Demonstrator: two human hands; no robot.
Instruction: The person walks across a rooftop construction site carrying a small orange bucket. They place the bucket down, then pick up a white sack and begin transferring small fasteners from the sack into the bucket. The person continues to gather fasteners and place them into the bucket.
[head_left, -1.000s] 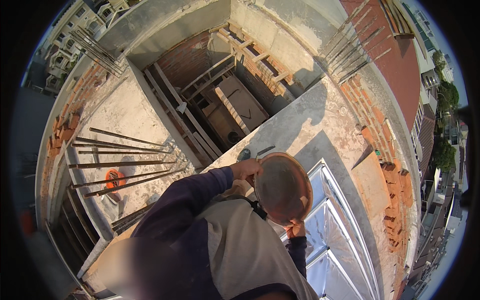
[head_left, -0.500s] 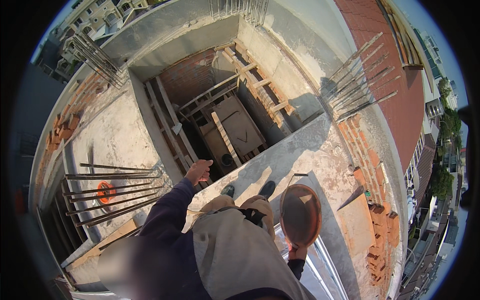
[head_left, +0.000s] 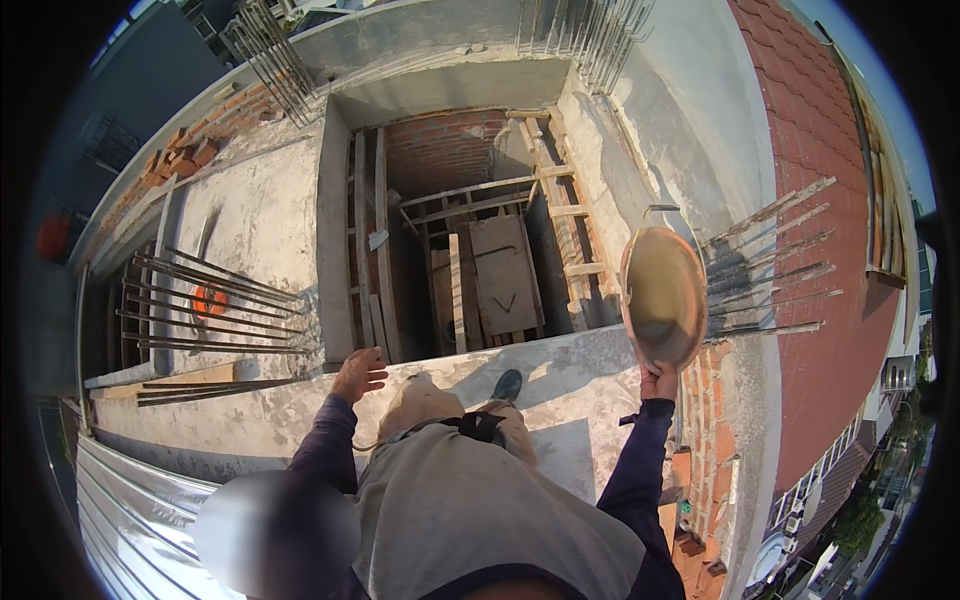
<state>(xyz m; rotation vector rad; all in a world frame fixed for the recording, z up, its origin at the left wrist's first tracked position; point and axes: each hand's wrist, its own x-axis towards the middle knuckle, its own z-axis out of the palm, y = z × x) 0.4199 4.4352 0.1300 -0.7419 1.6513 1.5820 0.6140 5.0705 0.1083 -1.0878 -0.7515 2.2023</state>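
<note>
A person's right hand [head_left: 658, 380] holds a shallow pan [head_left: 664, 297] out beside an open pit [head_left: 338, 240] on a concrete rooftop.
Head view: the pan is ahead and to the right, hollow face toward the camera, its long axis running away from the person, its wire handle [head_left: 662, 208] at the far end. The right fingers close on its near rim; the left hand [head_left: 360, 375] has loosely spread fingers and grips nothing, near the pit's near-left corner. Metal rods [head_left: 785, 265] jut just right of the pan; the pit, with wooden boards [head_left: 383, 230] inside, blocks the way ahead.
</note>
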